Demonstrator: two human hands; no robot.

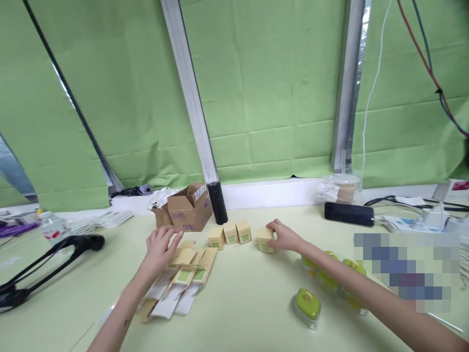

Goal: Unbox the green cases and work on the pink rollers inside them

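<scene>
My right hand (287,236) has its thumb and fingers on the right side of a small cream-yellow box (264,234) with a green label, which stands on the table. Just left of it, three like boxes (230,233) stand in a row. My left hand (161,247) is open, fingers apart, over the far left edge of a pile of flattened box blanks (185,275). Whether its fingertips touch the pile, I cannot tell. A clear container with a green lid (308,304) sits at front right; several more containers (328,278) are partly covered by my right forearm.
An opened brown carton (190,210) and a black cylinder (217,203) stand at the back. A dark phone-like slab (349,214) lies by a power strip (406,224) and cables. At left are a black strap-like frame (69,242), a bottle (51,227) and paper stacks (112,218).
</scene>
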